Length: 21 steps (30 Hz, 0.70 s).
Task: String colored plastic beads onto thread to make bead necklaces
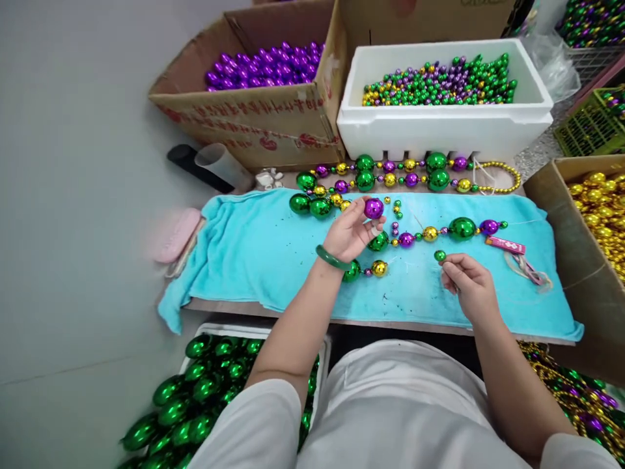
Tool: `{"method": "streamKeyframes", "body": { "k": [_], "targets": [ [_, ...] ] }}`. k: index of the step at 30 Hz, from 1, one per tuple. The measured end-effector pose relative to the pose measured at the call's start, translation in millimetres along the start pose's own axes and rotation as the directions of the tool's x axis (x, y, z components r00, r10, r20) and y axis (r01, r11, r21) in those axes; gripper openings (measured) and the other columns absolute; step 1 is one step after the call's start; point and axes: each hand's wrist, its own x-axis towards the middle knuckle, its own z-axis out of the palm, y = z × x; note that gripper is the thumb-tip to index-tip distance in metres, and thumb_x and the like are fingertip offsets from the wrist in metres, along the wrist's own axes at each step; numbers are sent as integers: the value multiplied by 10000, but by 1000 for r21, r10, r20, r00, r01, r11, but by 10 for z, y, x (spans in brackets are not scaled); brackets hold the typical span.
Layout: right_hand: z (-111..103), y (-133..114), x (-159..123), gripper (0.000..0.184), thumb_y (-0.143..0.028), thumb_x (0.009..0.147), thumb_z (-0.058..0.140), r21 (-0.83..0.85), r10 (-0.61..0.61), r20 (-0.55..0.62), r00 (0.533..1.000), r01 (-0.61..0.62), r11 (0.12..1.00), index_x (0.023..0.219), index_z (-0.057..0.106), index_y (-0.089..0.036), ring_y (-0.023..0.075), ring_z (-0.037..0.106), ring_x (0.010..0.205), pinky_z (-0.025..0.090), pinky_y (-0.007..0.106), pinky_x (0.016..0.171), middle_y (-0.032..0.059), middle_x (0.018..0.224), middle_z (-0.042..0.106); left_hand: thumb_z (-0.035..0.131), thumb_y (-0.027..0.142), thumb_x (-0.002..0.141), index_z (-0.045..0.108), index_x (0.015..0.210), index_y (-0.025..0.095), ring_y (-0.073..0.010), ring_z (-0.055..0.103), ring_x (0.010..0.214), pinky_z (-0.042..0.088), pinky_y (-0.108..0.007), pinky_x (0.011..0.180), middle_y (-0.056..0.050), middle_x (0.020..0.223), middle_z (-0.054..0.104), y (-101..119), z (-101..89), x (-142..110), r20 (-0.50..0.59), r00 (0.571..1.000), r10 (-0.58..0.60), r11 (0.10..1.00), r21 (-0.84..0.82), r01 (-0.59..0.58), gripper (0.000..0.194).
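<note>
My left hand (352, 233), a green bangle at its wrist, is turned partly palm up, its fingers curled around a large shiny purple bead (374, 208). Between the thumb and fingertips of my right hand (469, 284) is a small green bead (440, 256). A string of green, gold and purple beads (430, 234) lies on the turquoise towel (254, 260), partly hidden behind my left hand. A shorter piece ends in a gold bead (379, 268) near my left wrist. Several small loose beads (398, 208) lie beyond my left fingers. A pink-handled cutter (505, 245) rests beyond my right hand.
Along the back stand a cardboard box (244, 124) of purple beads and a white foam box (439, 127) of mixed beads. A finished-looking necklace (410, 179) lies before them. Gold beads (603, 208) fill a box at right; large green beads (195, 391) sit low left.
</note>
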Motion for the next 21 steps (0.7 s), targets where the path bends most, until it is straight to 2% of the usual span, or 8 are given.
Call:
{"method": "streamKeyframes", "body": {
  "k": [4, 11, 21],
  "targets": [
    [99, -35, -78, 176, -348, 776, 639, -79, -1, 66, 998, 6, 997, 782, 616, -174, 82, 414, 457, 302, 216, 415, -34, 516, 497, 448, 303, 912, 628, 865, 143, -139, 660, 837, 537, -274, 795, -83, 936, 683, -5, 68, -23, -71, 996, -50, 993, -111, 42, 245],
    [159, -56, -134, 207, -371, 760, 643, -138, 14, 87, 996, -2, 990, 737, 615, -167, 83, 402, 453, 315, 221, 430, -39, 492, 464, 469, 274, 897, 628, 858, 140, -163, 663, 927, 522, -298, 882, -62, 836, 682, 26, 124, -76, -105, 991, -84, 976, -211, 60, 211],
    [99, -18, -152, 203, -369, 780, 633, -156, 19, 72, 997, -7, 988, 765, 626, -167, 89, 413, 480, 332, 220, 449, -30, 522, 470, 541, 238, 852, 616, 812, 149, -147, 668, 834, 528, -273, 796, -36, 808, 668, -12, 109, -109, -96, 994, -50, 963, -268, 23, 124]
  ]
}}
